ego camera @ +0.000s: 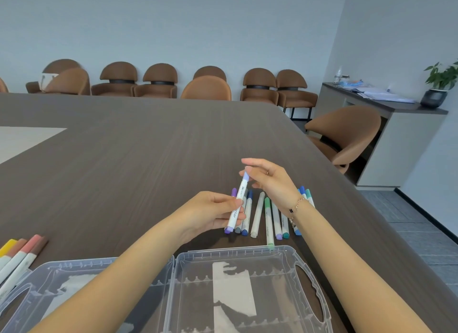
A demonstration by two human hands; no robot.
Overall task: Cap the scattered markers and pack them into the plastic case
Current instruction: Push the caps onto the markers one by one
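Both hands hold marker, table edge right

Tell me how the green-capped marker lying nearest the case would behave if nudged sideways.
The green-capped marker looks round-barrelled, so it would probably roll on the smooth table. It seems stiff and light. It would likely bump the neighbouring markers beside it.

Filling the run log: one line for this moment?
left hand grips marker | right hand pinches its cap | case open

L hand fingers curled, pinching; R hand raised, thumb + forefinger pinched, other fingers loose.
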